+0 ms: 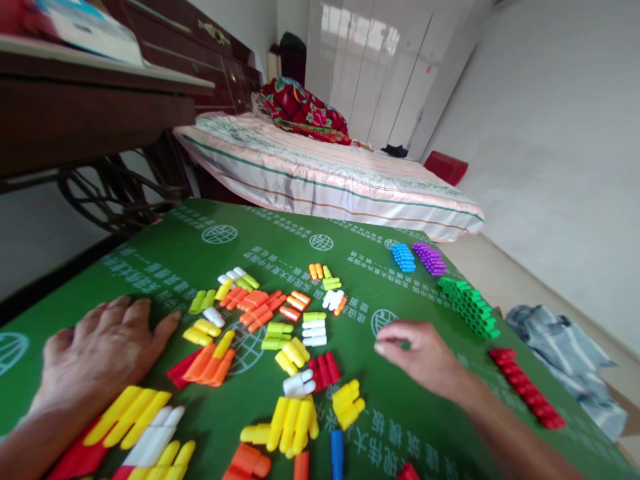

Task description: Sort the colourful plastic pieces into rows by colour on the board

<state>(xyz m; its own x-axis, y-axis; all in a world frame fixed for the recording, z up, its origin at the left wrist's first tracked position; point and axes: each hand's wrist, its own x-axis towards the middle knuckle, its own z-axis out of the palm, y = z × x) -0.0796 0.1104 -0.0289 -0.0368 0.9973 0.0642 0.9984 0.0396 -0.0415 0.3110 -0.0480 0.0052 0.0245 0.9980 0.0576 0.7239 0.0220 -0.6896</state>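
Observation:
My left hand (103,343) lies flat on the green board (165,260), fingers spread, holding nothing. Close by its thumb are orange caps (210,363), which look like plastic marker caps, and a pair of yellow caps (201,331). Beside the wrist lie longer-looking yellow caps (129,415) and white caps (155,435). My right hand (423,350) hovers over or rests on the board right of the middle; I cannot tell which. Its thumb and index fingertips come together in a pinch, with no object showing between them. Dark red caps (325,371) and yellow caps (349,403) lie left of it.
Sorted rows line the board's right side: blue caps (403,257), purple caps (430,259), green caps (469,305) and red caps (526,388). A single blue cap (337,453) lies at the front. Behind stands a bed (320,180); a dark wooden table (95,113) is at left.

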